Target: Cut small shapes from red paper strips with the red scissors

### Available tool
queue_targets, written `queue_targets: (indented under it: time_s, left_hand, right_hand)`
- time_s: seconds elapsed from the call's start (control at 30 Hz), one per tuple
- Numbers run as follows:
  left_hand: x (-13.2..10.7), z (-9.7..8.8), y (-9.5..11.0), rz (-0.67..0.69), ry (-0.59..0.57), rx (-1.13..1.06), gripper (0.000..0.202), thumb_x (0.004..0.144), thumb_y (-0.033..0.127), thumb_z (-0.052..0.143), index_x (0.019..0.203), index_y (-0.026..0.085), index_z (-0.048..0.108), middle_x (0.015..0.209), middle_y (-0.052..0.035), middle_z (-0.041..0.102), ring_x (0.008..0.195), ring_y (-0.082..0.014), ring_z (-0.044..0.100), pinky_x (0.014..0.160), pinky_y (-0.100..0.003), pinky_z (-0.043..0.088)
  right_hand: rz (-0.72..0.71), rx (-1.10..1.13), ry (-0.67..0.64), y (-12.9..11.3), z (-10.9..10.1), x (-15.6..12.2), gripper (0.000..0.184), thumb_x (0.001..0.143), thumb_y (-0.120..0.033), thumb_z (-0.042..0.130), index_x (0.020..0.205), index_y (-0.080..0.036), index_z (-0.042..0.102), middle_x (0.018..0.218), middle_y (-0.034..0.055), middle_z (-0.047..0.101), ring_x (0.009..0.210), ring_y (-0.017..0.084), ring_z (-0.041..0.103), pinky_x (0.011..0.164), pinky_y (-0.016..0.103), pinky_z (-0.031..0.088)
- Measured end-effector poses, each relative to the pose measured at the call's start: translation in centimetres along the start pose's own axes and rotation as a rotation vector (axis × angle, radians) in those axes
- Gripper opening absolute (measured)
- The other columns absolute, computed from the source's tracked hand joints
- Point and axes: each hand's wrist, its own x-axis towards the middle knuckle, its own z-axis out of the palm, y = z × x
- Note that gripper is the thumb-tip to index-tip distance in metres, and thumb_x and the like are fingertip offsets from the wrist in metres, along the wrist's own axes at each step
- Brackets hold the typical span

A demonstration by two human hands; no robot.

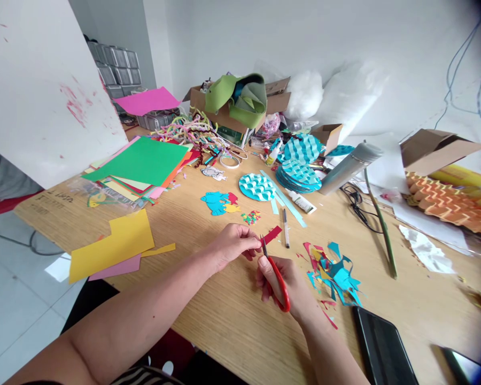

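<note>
A small strip of red paper (273,235) is pinched between the fingertips of my left hand (237,241). My right hand (278,283) grips red-handled scissors (281,289), whose blades meet the paper close to my left fingertips. Just beyond my hands lie blue fish-shaped paper cutouts (214,203), with red and yellow ones beside them. A little pile of tiny coloured paper bits (251,217) sits nearer to me. To the right of my hands is a heap of blue, red and yellow paper scraps (336,272). A pen (286,229) rests on the table behind the red strip.
Coloured paper sheets (144,160) and yellow paper (116,246) lie at the left. Blue-and-white wavy discs (257,187), a glue tube (300,202) and a grey cylinder (350,166) stand farther back. A black phone (385,347) lies at the front right.
</note>
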Motion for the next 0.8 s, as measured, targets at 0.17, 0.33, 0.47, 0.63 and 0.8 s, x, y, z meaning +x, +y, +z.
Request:
queue_targets:
  time_s: [0.17, 0.33, 0.47, 0.63, 0.8]
  left_hand:
    - [0.07, -0.06, 0.0, -0.015, 0.005, -0.001, 0.013, 0.057, 0.024, 0.064, 0.06, 0.012, 0.06, 0.059, -0.003, 0.062, 0.055, -0.0108, 0.056, 0.057, -0.024, 0.046]
    - [-0.02, -0.05, 0.06, -0.038, 0.005, -0.027, 0.014, 0.058, 0.025, 0.062, 0.061, 0.012, 0.062, 0.061, -0.0035, 0.063, 0.055, -0.0108, 0.056, 0.057, -0.024, 0.045]
    - [-0.12, -0.03, 0.14, -0.052, -0.014, -0.017, 0.016, 0.059, 0.027, 0.064, 0.064, 0.012, 0.062, 0.063, -0.0034, 0.064, 0.055, -0.0105, 0.056, 0.057, -0.024, 0.044]
    - [-0.03, -0.07, 0.04, -0.032, -0.008, -0.014, 0.017, 0.056, 0.026, 0.067, 0.063, 0.012, 0.06, 0.062, -0.0027, 0.063, 0.055, -0.0106, 0.055, 0.057, -0.025, 0.044]
    - [0.03, -0.15, -0.06, -0.024, -0.021, 0.017, 0.015, 0.058, 0.025, 0.067, 0.064, 0.012, 0.061, 0.061, -0.0022, 0.063, 0.055, -0.0101, 0.055, 0.059, -0.025, 0.044]
  right_hand:
    - [0.02, -0.01, -0.001, -0.07, -0.11, -0.01, 0.053, 0.076, -0.064, 0.057, 0.056, -0.015, 0.052, 0.046, -0.002, 0.053, 0.033, 0.008, 0.051, 0.033, 0.016, 0.03]
    - [0.012, -0.013, 0.002, 0.15, -0.14, 0.01, 0.053, 0.077, -0.063, 0.056, 0.055, -0.015, 0.051, 0.046, -0.0025, 0.052, 0.033, 0.008, 0.052, 0.033, 0.016, 0.031]
    - [0.003, -0.027, 0.015, 0.19, -0.11, 0.01, 0.053, 0.078, -0.063, 0.055, 0.055, -0.015, 0.052, 0.046, -0.0022, 0.052, 0.033, 0.009, 0.053, 0.033, 0.016, 0.029]
    - [-0.006, -0.025, 0.017, 0.08, -0.09, -0.04, 0.053, 0.078, -0.063, 0.056, 0.055, -0.015, 0.052, 0.046, -0.0017, 0.053, 0.034, 0.009, 0.053, 0.033, 0.016, 0.03]
    - [-0.01, -0.007, 0.008, -0.17, -0.08, -0.08, 0.051, 0.079, -0.063, 0.055, 0.058, -0.016, 0.051, 0.044, -0.0012, 0.054, 0.031, 0.006, 0.045, 0.032, 0.016, 0.028]
